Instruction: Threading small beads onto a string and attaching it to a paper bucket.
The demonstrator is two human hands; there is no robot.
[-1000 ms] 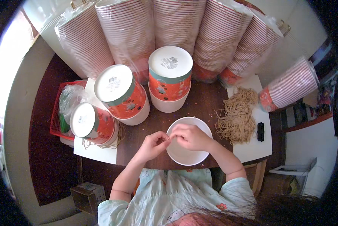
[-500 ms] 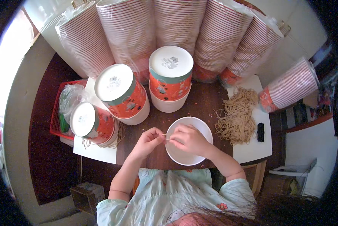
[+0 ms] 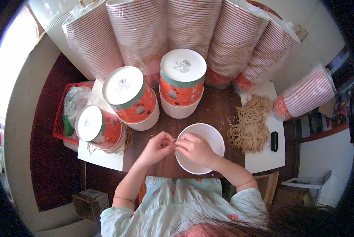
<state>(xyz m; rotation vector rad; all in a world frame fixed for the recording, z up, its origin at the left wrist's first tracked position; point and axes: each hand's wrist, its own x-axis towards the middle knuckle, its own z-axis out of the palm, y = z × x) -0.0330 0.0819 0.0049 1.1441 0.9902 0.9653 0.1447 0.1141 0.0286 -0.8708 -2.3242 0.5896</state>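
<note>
My left hand [image 3: 159, 147] and my right hand [image 3: 194, 147] meet at their fingertips, both in a pinch. Between the fingers a short bit of thin tan cord [image 3: 174, 140] shows; the rest of it is hidden. The right hand is over the left part of a white bowl-like tub [image 3: 211, 147], with another end of cord visible at its far rim. To the right lies a tangled heap of tan cord [image 3: 249, 125].
Three red-and-green paper buckets [image 3: 127, 93] stand upside down at left and centre. Tall wrapped stacks of paper buckets [image 3: 189, 27] line the back, and another stack [image 3: 309, 93] leans at right. A black oblong thing [image 3: 274, 141] lies by the cord; a red basket [image 3: 59, 122] sits at left.
The hands have drawn closer together, and less of the cord shows between the fingertips. The whole view has shifted slightly; the buckets and the cord heap stay in place.
</note>
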